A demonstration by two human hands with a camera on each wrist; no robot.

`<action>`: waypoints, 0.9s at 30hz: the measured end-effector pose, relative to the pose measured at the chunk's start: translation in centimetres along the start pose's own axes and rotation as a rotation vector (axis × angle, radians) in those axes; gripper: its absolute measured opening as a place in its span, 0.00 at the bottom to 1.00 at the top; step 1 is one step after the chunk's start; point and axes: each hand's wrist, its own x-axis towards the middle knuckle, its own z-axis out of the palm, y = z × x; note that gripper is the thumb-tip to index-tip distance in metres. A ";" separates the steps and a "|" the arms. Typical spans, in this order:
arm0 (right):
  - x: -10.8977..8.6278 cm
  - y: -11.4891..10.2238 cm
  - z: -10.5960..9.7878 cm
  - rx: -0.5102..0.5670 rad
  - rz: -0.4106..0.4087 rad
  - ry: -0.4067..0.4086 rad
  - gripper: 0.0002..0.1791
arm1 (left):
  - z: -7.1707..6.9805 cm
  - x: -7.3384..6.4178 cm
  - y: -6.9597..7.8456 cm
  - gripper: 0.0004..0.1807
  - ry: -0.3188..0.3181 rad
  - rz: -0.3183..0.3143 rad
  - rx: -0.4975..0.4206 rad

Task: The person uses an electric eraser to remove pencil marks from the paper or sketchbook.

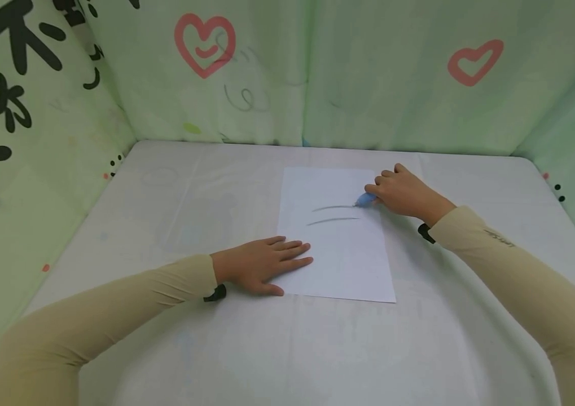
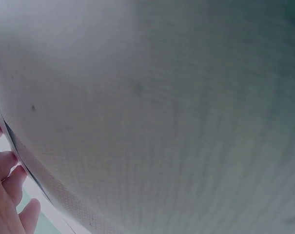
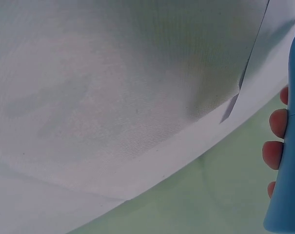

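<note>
Right wrist view: a thick blue pen (image 3: pixel 292 151), tapered, thinly seamed mid-barrel.

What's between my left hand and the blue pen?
In the head view, white paper lies between your left hand and the blue pen, with the lower dark stroke crossing that stretch. The upper stroke ends at the pen.

I see two red hearts (image 1: pixel 207 52) on the green curtain (image 1: pixel 368 96); its black characters (image 1: pixel 19 48) and the right sleeve's (image 1: pixel 526 287) small lettering (image 1: pixel 499 238) I can't read.
</note>
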 end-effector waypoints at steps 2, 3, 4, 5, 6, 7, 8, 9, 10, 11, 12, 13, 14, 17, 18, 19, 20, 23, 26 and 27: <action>0.0 0.0 -0.1 -0.002 0.001 0.001 0.12 | 0.0 0.0 0.0 0.40 -0.002 -0.002 0.002; -0.1 0.0 -0.1 -0.002 -0.001 0.009 0.12 | 0.0 0.0 0.0 0.40 -0.003 -0.002 0.002; -0.2 0.1 -0.1 -0.002 -0.004 0.017 0.11 | -0.1 0.0 0.0 0.40 -0.003 -0.003 0.003; -0.3 0.1 -0.1 -0.002 -0.009 0.027 0.11 | -0.1 0.0 0.0 0.40 -0.003 -0.004 0.004; -0.4 0.1 -0.1 -0.002 -0.014 0.039 0.11 | -0.1 -0.1 0.0 0.40 -0.004 -0.005 0.004; -0.5 0.1 -0.1 -0.002 -0.021 0.048 0.11 | -0.2 -0.1 0.0 0.40 -0.005 -0.006 0.007; -0.6 0.1 -0.1 -0.001 -0.029 0.061 0.11 | -0.2 -0.1 0.1 0.40 -0.007 -0.008 0.008; -0.7 0.1 -0.1 -0.003 -0.036 0.069 0.11 | -0.2 -0.2 0.1 0.40 -0.006 -0.007 0.006; -0.8 0.2 -0.1 -0.005 -0.042 0.074 0.11 | -0.2 -0.2 0.1 0.40 -0.007 -0.008 0.006; -0.8 0.2 -0.1 -0.006 -0.046 0.078 0.12 | -0.3 -0.2 0.1 0.40 -0.007 -0.009 0.005; -0.8 0.2 -0.1 -0.006 -0.046 0.077 0.12 | -0.3 -0.2 0.1 0.40 -0.007 -0.009 0.005; -0.8 0.1 -0.2 -0.005 -0.045 0.073 0.12 | -0.3 -0.2 0.1 0.40 -0.007 -0.009 0.005; -0.7 0.1 -0.2 -0.005 -0.043 0.070 0.12 | -0.3 -0.2 0.0 0.40 -0.005 -0.008 0.003; -0.4 0.0 -0.1 -0.002 -0.026 0.048 0.13 | -0.2 -0.2 0.0 0.40 0.004 0.000 0.001; -0.3 0.0 -0.1 -0.002 -0.022 0.042 0.13 | -0.2 -0.2 0.0 0.40 0.007 0.002 0.001; -0.1 -0.1 -0.1 0.000 -0.019 0.038 0.13 | -0.2 -0.2 0.0 0.40 0.008 0.004 0.001; 0.0 -0.1 0.0 -0.001 -0.018 0.037 0.13 | -0.2 -0.1 0.0 0.40 0.008 0.005 0.001; 0.2 -0.1 0.1 -0.007 -0.016 0.033 0.13 | -0.2 -0.1 0.1 0.40 0.000 0.001 0.000; 0.2 -0.1 0.1 -0.009 -0.009 0.025 0.12 | -0.2 -0.1 0.1 0.40 -0.009 -0.005 0.003; 0.2 -0.1 0.1 -0.011 -0.007 0.019 0.12 | -0.3 -0.1 0.1 0.40 -0.009 -0.007 0.000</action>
